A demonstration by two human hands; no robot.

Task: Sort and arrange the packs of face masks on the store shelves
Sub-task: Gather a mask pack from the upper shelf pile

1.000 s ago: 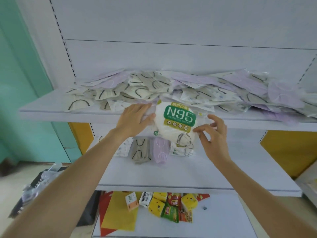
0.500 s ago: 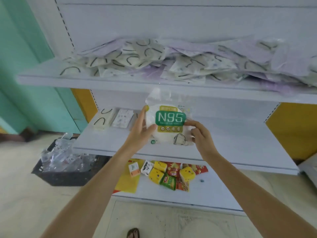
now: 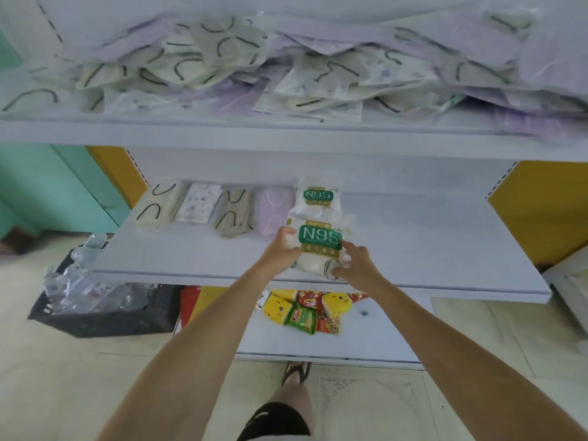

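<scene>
The N95 pack is at the front of the middle shelf, held between both hands; whether it rests on the board cannot be told. The left hand grips its left edge with curled fingers. The right hand pinches its lower right corner, fingers slightly spread over the wrapper. Its top edge overlaps a second N95 pack lying behind it. Left of that one lie a lilac pack, a grey pack, a printed pack and a beige pack, side by side in a row. A loose pile of packs covers the top shelf. Snacks lie on the bottom shelf.
</scene>
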